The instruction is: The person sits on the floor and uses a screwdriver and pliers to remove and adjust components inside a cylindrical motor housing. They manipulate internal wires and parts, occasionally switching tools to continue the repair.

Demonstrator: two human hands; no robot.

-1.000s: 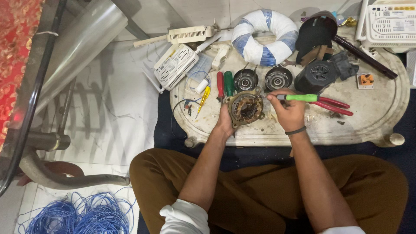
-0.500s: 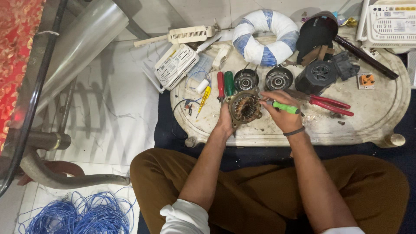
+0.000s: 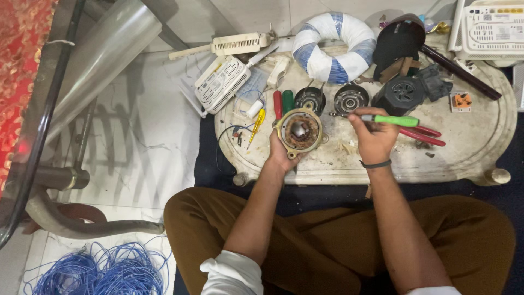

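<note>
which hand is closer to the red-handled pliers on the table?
Right. The right hand, gripping a green-handled screwdriver, sits just left of the red-handled pliers. The left hand holds the round motor part, farther left.

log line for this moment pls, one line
left hand: holds round rusty metal motor housing | right hand: holds green-handled screwdriver level, tip toward housing | red-handled pliers on white marble tabletop

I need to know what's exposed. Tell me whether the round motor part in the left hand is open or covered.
Open. The round motor part, held by the left hand, faces up with its rusty windings and central hole uncovered.
</note>
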